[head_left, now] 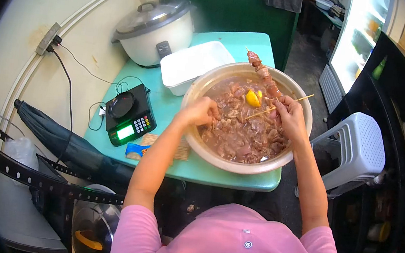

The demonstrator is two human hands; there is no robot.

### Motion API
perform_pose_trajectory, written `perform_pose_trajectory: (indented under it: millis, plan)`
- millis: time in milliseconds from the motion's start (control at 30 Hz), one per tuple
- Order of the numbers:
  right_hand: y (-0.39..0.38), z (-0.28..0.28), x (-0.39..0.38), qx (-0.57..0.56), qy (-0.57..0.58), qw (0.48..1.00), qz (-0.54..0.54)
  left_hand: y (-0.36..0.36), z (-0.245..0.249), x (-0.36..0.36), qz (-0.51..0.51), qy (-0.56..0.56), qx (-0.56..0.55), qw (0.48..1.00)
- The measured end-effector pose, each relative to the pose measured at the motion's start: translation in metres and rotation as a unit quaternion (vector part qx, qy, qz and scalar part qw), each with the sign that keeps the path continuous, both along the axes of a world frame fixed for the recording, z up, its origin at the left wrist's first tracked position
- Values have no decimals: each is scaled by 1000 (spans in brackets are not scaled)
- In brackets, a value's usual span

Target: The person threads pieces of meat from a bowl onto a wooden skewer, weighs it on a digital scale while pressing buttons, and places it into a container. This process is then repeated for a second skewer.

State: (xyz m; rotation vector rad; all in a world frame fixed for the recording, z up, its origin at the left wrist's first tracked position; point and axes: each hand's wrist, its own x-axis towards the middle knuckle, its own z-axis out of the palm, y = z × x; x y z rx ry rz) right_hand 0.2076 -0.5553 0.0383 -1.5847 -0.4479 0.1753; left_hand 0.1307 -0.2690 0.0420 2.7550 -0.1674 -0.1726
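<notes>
The skewer [264, 75] is clamped in my right grip [291, 115], over the 2 o'clock side of the bowl [238, 166]. It is loaded with chunks of meat and slants up toward 11 o'clock, its tip reaching out past the far rim. A bare stick [264, 111] lies crosswise under the same fingers, running from 2 o'clock down toward the bowl's middle. A yellow wedge [253, 99] sits on the meat [244, 136] just beside it.

My left grip [203, 111] is at 9 o'clock in the bowl, fingers curled down into the meat. I cannot tell whether they are closed on a piece.

The bowl stands on the green desk [174, 108]. A white tub [192, 63] touches its rim at 11 o'clock, with a rice cooker [154, 28] behind that. A scale [130, 114] sits at 9 o'clock, with a bundle of sticks [140, 148] at 8 o'clock, partly under my forearm. Off the desk at 3 o'clock stands a stool [360, 147].
</notes>
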Motion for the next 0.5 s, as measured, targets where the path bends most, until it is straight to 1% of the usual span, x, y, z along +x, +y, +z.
perform_pose_trajectory:
  millis: [33,67,100,133,200,267,300,367,400,467,500]
  plan:
    - [0,1,0,1,-2,1000,0,6,5,2,7,33,-90,995]
    - [-1,3,-1,-5,0,1000,1,10,9,5,6,31,-88,996]
    - [-1,4,-2,-12,3,1000,1,12,15,8,23,60,-196,978]
    - [-1,4,-2,-11,1,1000,0,13,18,10,39,88,-302,948]
    - [-1,3,-2,-14,1,1000,-2,13,22,15,54,96,-309,945]
    - [-1,2,-1,-10,-3,1000,-1,10,22,23,73,93,-406,906]
    - [-1,3,0,-9,-2,1000,1,6,26,26,70,91,-405,907]
    - [0,5,-2,-2,5,1000,-1,-1,30,29,93,99,-463,876]
    - [-1,6,-3,4,15,1000,-2,-2,27,31,94,101,-465,875]
    - [-1,6,-3,-4,11,1000,-2,-5,24,37,86,106,-522,842]
    - [-2,6,-3,-10,6,1000,-2,-8,27,39,86,106,-523,841]
